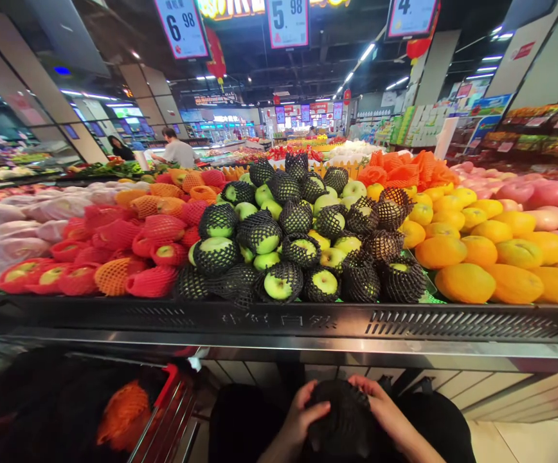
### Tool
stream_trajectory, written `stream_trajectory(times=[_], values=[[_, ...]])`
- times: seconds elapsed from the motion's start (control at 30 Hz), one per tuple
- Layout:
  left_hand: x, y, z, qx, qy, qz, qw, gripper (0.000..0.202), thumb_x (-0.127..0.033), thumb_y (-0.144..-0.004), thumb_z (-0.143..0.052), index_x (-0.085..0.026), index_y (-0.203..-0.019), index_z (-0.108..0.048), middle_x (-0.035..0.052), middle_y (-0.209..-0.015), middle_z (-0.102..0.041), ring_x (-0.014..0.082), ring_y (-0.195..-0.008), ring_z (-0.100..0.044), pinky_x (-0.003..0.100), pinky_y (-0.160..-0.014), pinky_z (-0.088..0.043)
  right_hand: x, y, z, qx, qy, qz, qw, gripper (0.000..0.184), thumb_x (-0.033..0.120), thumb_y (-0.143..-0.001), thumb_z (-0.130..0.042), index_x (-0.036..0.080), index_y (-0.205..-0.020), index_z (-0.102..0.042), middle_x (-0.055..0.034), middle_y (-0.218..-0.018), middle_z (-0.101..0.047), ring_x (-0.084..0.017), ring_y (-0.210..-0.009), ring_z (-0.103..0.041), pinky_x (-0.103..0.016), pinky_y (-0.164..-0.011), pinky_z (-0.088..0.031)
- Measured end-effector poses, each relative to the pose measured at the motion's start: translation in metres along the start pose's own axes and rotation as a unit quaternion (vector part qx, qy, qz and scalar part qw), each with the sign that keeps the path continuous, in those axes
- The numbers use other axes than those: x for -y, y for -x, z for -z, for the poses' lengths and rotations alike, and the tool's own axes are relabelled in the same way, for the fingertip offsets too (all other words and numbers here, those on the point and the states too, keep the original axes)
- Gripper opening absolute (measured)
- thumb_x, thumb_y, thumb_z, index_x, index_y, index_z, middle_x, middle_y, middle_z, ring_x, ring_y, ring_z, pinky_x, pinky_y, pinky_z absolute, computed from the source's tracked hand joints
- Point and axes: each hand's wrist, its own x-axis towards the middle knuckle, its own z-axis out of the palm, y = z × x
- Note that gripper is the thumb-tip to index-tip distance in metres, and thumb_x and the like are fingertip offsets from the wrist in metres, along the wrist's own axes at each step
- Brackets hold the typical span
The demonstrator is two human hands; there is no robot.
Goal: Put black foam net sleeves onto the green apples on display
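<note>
My left hand (303, 415) and my right hand (380, 405) are low in the view, in front of the stand. Between them they hold a dark, rounded bundle of black foam fruit netting (339, 408), with fingers curled round its two sides. Whether a fruit is inside cannot be seen. Beyond my hands, green apples (279, 287) in black foam nets are heaped on the display, several of them partly bare.
A black slatted display edge (279, 325) runs across the view. Red-netted fruit (151, 281) lies left, yellow-orange fruit (465, 283) right. A shopping cart (166, 399) with dark contents and an orange net (123, 415) stands lower left. People (177, 151) are far back.
</note>
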Motion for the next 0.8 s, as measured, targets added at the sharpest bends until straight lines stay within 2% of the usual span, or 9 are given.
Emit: stream_trajectory(times=[0.1, 0.2, 0.27, 0.37, 0.43, 0.5, 0.57, 0.67, 0.8], values=[[-0.021, -0.001, 0.008, 0.028, 0.013, -0.043, 0.999, 0.047, -0.041, -0.049, -0.091, -0.016, -0.080, -0.066, 0.0006, -0.074, -0.067, 0.0160, -0.072, -0.061, 0.026, -0.068, -0.045, 0.056, 0.008, 0.034, 0.079, 0.151, 0.024, 0.985, 0.037, 0.035, -0.081, -0.060, 0.025, -0.116, -0.069, -0.0063, -0.104, -0.074, -0.027, -0.092, -0.070, -0.040, -0.084, -0.053], [-0.036, -0.002, 0.015, 0.080, -0.021, -0.070, 0.994, 0.045, -0.044, -0.054, -0.087, -0.016, -0.067, -0.055, -0.0047, -0.059, -0.053, 0.0086, -0.057, -0.045, 0.022, -0.056, -0.033, 0.127, 0.020, 0.067, 0.220, 0.269, 0.035, 0.937, 0.046, 0.028, -0.074, -0.076, 0.024, -0.119, -0.071, -0.0080, -0.108, -0.076, -0.028, -0.093, -0.071, -0.035, -0.079, -0.052], [-0.041, -0.001, 0.018, 0.087, -0.031, -0.078, 0.993, 0.047, -0.047, -0.056, -0.085, -0.017, -0.067, -0.051, -0.0054, -0.059, -0.050, 0.0079, -0.056, -0.041, 0.021, -0.055, -0.031, 0.176, 0.019, 0.085, 0.240, 0.281, 0.089, 0.925, 0.033, 0.028, -0.084, -0.072, 0.025, -0.117, -0.071, -0.0043, -0.104, -0.077, -0.022, -0.087, -0.072, -0.029, -0.074, -0.051], [-0.043, 0.002, 0.021, 0.079, -0.049, -0.099, 0.991, 0.048, -0.050, -0.060, -0.083, -0.018, -0.068, -0.049, -0.0056, -0.060, -0.048, 0.0081, -0.058, -0.040, 0.021, -0.056, -0.031, 0.240, -0.008, 0.102, 0.086, 0.298, 0.230, 0.922, 0.022, 0.036, -0.097, -0.056, 0.021, -0.105, -0.070, -0.0022, -0.091, -0.074, -0.016, -0.077, -0.068, -0.026, -0.069, -0.049], [-0.042, 0.005, 0.021, 0.055, -0.062, -0.109, 0.991, 0.046, -0.049, -0.061, -0.082, -0.018, -0.069, -0.049, -0.0057, -0.061, -0.048, 0.0085, -0.059, -0.040, 0.022, -0.057, -0.032, 0.270, -0.040, 0.109, -0.064, 0.368, 0.288, 0.882, 0.024, 0.035, -0.100, -0.051, 0.018, -0.103, -0.068, -0.0042, -0.093, -0.074, -0.018, -0.082, -0.068, -0.028, -0.074, -0.049], [-0.040, 0.008, 0.021, 0.022, -0.074, -0.115, 0.990, 0.045, -0.048, -0.061, -0.082, -0.018, -0.070, -0.050, -0.0059, -0.061, -0.048, 0.0089, -0.059, -0.041, 0.022, -0.057, -0.033, 0.287, -0.076, 0.112, -0.105, 0.509, 0.242, 0.820, 0.024, 0.028, -0.098, -0.052, 0.015, -0.111, -0.067, -0.0099, -0.109, -0.073, -0.024, -0.102, -0.067, -0.033, -0.089, -0.049], [-0.038, 0.012, 0.022, -0.001, -0.083, -0.120, 0.989, 0.043, -0.048, -0.061, -0.082, -0.018, -0.070, -0.051, -0.0058, -0.061, -0.048, 0.0095, -0.059, -0.042, 0.022, -0.057, -0.034, 0.296, -0.107, 0.112, -0.043, 0.644, 0.113, 0.756, 0.032, 0.028, -0.096, -0.054, 0.013, -0.122, -0.065, -0.0154, -0.121, -0.069, -0.029, -0.114, -0.065, -0.036, -0.094, -0.049], [-0.034, 0.016, 0.025, -0.008, -0.076, -0.132, 0.988, 0.041, -0.048, -0.062, -0.082, -0.018, -0.069, -0.054, -0.0042, -0.063, -0.053, 0.0111, -0.062, -0.047, 0.023, -0.060, -0.037, 0.300, -0.136, 0.108, 0.026, 0.688, 0.027, 0.725, 0.049, 0.024, -0.087, -0.063, 0.008, -0.133, -0.060, -0.0204, -0.121, -0.069, -0.031, -0.108, -0.068, -0.035, -0.087, -0.052], [-0.031, 0.019, 0.029, -0.051, -0.036, -0.129, 0.990, 0.042, -0.047, -0.056, -0.085, -0.017, -0.072, -0.060, -0.0019, -0.068, -0.060, 0.0142, -0.067, -0.054, 0.025, -0.066, -0.043, 0.296, -0.149, 0.100, 0.030, 0.711, 0.016, 0.703, 0.077, 0.021, -0.070, -0.078, 0.007, -0.141, -0.053, -0.0224, -0.126, -0.065, -0.035, -0.113, -0.065, -0.037, -0.089, -0.053]])
